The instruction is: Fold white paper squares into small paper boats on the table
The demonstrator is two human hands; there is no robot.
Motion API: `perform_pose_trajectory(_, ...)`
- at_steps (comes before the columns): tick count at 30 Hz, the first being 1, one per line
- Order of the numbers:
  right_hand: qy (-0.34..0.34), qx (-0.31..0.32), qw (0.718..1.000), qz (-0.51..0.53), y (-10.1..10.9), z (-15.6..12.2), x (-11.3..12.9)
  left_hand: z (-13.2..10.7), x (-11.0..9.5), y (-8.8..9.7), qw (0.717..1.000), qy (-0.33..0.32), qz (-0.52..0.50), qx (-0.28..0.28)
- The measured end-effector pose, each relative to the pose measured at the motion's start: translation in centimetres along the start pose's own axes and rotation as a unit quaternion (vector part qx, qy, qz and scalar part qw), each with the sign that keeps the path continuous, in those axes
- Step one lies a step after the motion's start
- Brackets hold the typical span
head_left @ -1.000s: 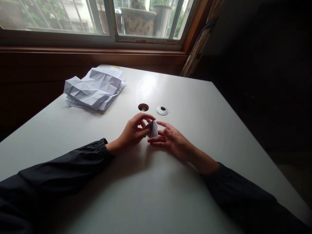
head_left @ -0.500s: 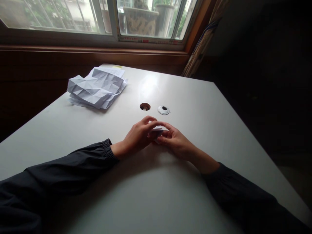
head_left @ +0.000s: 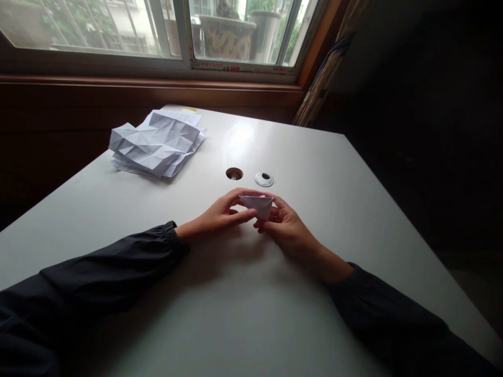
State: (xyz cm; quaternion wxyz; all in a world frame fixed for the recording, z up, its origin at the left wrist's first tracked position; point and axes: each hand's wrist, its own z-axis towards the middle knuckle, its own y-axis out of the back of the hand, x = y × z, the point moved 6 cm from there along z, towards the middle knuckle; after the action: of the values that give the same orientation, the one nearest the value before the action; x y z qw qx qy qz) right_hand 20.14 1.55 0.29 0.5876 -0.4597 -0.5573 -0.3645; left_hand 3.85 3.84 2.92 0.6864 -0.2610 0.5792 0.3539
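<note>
- Daylight enters a dim room through a metal-framed window [head_left: 243, 31] above a dark wooden sill [head_left: 149, 89], with a patterned curtain [head_left: 324, 73] hanging at the window's right end and a large ornate planter [head_left: 228, 36] visible beyond the glass.
- Below the sill stands a white table [head_left: 310, 173], and a round white plastic grommet ring [head_left: 263, 179] is set into its top, with a dark round hole [head_left: 234, 173] just to the ring's left.
- A small folded white paper cone [head_left: 261, 206] sits just below the ring, held up between the hands, its wide edge uppermost and its point aimed down toward the table.
- The left hand [head_left: 220, 213] reaches in from below and left of the ring in a narrow hold, its fingers [head_left: 238, 201] stretched toward the paper cone and touching its left side.
- The right hand [head_left: 286, 230] lies below and right of the ring, curled narrowly around the cone's right side and lower tip.
- Dark sleeves with gathered cuffs cover both forearms: the left sleeve [head_left: 98, 280] and the right sleeve [head_left: 377, 314].
- A crumpled stack of creased white paper [head_left: 157, 144] lies well left of the ring, and a small yellow slip [head_left: 187, 109] shows just past it at the table's far edge.
</note>
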Motion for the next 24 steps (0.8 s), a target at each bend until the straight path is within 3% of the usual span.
perform_pose_trajectory(5, 0.079, -0.034, 0.991, -0.104, -0.3, -1.1, 0.4, 0.1, 0.9, 0.6, 0.996, 0.049, -0.067, -0.043)
perform_pose_trajectory(9, 0.088, -0.064, 0.985, -0.136, 0.0, -1.3, 0.3, 0.1, 1.1, 0.8, 0.997, 0.044, -0.06, -0.035)
perform_pose_trajectory(17, 0.04, -0.094, 0.992, -0.08, 0.7, -0.9, 0.3, 0.3, 1.8, 0.4, 0.999, -0.008, 0.04, -0.009)
perform_pose_trajectory(24, 0.038, -0.089, 0.995, -0.013, 1.0, -0.2, -0.4, 0.2, 1.1, 0.7, 0.985, -0.045, 0.148, -0.081)
